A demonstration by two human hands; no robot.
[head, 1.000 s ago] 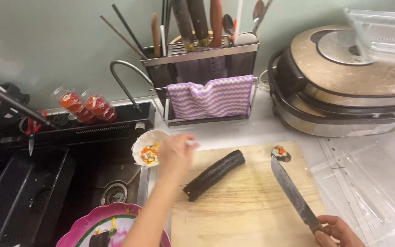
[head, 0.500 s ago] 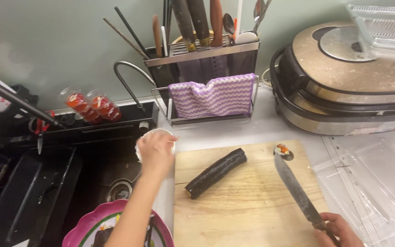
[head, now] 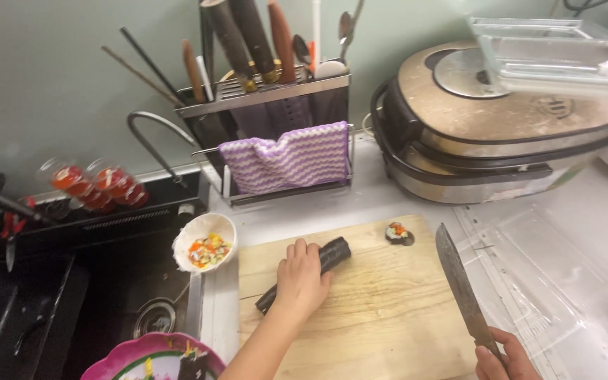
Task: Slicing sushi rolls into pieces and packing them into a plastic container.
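Two hands busy: left hand (head: 301, 276) clasps seaweed roll (head: 309, 271) (on cutting board (head: 381, 317)); right hand (head: 504, 359) grips knife (head: 462, 288)

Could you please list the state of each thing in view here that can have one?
left hand: palm down, gripping the seaweed roll
seaweed roll: uncut, lying on the cutting board
right hand: closed on the knife handle
knife: blade flat on the board's right edge
cut slice: apart, filling up
small white bowl: holds chopped filling
purple cloth: hung on rack

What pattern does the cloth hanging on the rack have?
The cloth has purple and white zigzag stripes, shown in the head view.
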